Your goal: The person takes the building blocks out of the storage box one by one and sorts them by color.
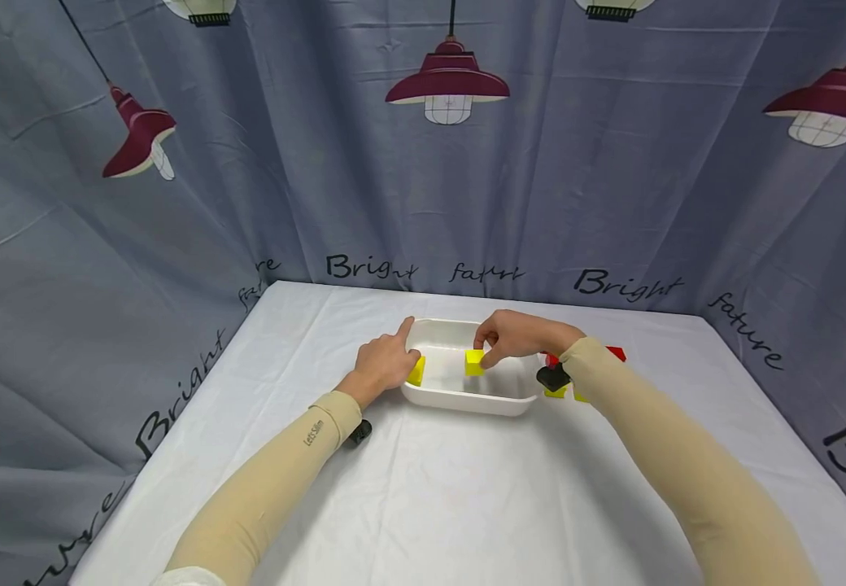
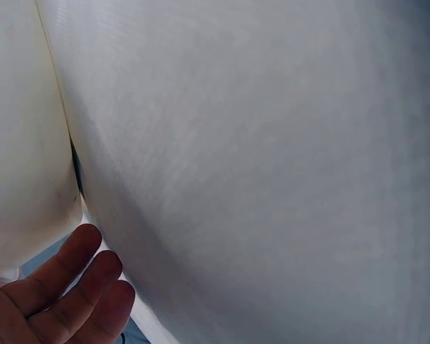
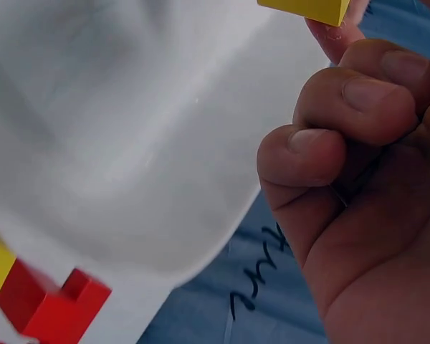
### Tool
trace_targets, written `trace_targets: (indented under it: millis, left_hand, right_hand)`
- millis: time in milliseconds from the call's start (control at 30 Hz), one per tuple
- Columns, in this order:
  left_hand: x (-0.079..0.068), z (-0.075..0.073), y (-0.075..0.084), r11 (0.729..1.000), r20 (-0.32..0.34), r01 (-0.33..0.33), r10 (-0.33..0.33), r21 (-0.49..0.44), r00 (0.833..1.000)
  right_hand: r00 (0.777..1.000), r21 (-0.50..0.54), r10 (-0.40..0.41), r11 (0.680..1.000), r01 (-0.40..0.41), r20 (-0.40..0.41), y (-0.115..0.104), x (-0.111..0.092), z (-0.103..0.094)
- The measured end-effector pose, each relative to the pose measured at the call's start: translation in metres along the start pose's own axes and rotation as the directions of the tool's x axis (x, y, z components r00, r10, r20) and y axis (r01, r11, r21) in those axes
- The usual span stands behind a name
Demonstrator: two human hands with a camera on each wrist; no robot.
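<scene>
A white rectangular tray (image 1: 467,402) stands on the table. My left hand (image 1: 382,358) holds its left rim, thumb over the inner side and index finger stretched along the edge; in the left wrist view the other three fingers (image 2: 72,287) lie along the outside wall. Just inside that rim, partly behind the thumb, is a yellow block (image 1: 417,374). Over the tray's middle, my right hand (image 1: 514,334) pinches another yellow block (image 1: 473,364) between thumb and index finger. The right wrist view shows its remaining fingers (image 3: 355,107) curled, with the block (image 3: 304,8) cut by the top edge.
Right of the tray, partly hidden by the right wrist, lie red blocks (image 1: 617,353) and yellow blocks (image 1: 555,392). A red block (image 3: 64,308) with a notch shows in the right wrist view. White cloth covers the table (image 1: 467,505); a grey-blue curtain (image 1: 364,179) hangs behind.
</scene>
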State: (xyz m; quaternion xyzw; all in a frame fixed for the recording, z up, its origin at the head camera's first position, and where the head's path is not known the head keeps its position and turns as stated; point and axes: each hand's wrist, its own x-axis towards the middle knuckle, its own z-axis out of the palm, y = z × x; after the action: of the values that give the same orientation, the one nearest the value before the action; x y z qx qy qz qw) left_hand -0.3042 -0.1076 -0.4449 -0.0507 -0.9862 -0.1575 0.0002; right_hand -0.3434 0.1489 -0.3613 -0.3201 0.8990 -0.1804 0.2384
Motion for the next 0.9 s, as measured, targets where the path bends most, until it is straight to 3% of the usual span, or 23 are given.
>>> trace_targets:
  millis: [400,900]
  left_hand:
    - [0.0,-0.002,-0.002,1.0,0.017,0.007,-0.007,-0.001,1.0]
    - [-0.001,-0.001,-0.001,1.0,0.013,0.001,-0.001,-0.004,1.0]
  right_hand:
    - [0.997,0.018,0.067,0.998,-0.066,-0.038,0.012,-0.043,-0.008]
    - [0.987,0.056,0.128,0.991,-0.123,-0.097,0.037,-0.095,0.0]
